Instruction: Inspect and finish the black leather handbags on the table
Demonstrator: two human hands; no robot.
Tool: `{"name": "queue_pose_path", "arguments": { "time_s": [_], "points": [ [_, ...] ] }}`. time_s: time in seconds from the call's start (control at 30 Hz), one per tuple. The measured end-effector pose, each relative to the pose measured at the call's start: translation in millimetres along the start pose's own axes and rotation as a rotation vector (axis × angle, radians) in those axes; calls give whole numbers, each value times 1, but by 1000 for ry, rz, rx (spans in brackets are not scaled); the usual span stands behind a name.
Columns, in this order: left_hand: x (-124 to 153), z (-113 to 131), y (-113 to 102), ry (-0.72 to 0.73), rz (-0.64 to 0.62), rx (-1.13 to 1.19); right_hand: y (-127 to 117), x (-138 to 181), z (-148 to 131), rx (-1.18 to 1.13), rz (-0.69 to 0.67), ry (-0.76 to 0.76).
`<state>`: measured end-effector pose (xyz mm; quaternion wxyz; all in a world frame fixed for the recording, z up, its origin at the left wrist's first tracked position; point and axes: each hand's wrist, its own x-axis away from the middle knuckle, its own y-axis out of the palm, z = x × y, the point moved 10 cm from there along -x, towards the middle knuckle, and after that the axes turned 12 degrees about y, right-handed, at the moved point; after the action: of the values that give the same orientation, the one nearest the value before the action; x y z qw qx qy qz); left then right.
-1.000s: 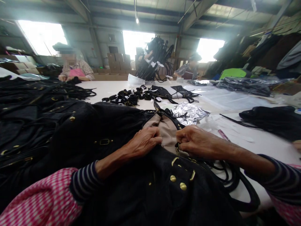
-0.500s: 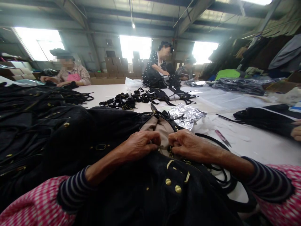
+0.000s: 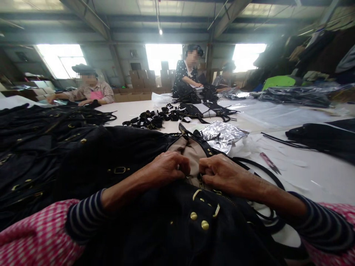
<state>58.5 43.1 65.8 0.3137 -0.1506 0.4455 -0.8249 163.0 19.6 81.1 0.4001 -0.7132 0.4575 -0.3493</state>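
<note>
Over on the left, a spread of black bags (image 3: 55, 122) with brass-coloured fittings fills the table edge, and beyond it a co-worker in a pink apron (image 3: 96, 96) has both arms over the tabletop. Towards the middle, a heap of small black straps (image 3: 151, 120) lies on the white surface.

Now the action: the black bag (image 3: 149, 225) sits lower centre, right up against the person, its mouth gaping away from them. Left hand (image 3: 169, 168) is on the near edge of that mouth, fingers curled and bunched; whether they pinch the edge or a bit of metal there, I can't tell. Between the hands shows beige lining (image 3: 191, 149). Just right of it, a dark zip pull (image 3: 200, 178) sits at the thumb and forefinger of the right hand (image 3: 222, 173), seemingly pinched, the other fingers folded in.

So this looks like zip work, both hands close together but apart. Any move along the teeth would call for one hand keeping the edge taut, the other drawing evenly, lining clear of the slider.

Behind the right hand, crumpled silver film (image 3: 223, 133); further right, pink-handled snips (image 3: 269, 161) lie untouched, short of another black piece (image 3: 316, 136).
</note>
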Motion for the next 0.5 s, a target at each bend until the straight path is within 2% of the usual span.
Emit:
{"name": "queue_pose_path", "arguments": {
  "time_s": [0.1,0.23,0.37,0.5],
  "points": [
    [1,4,-1,3,-19,-94,0,5,-5,119,-1,-15],
    [0,19,0,80,-65,-289,2,5,-14,325,-11,-46],
    [-2,18,0,45,-141,-215,4,-1,-18,374,-21,-43],
    [-3,14,-5,24,-135,-155,5,-1,-18,326,-23,-77]
  ]
}}
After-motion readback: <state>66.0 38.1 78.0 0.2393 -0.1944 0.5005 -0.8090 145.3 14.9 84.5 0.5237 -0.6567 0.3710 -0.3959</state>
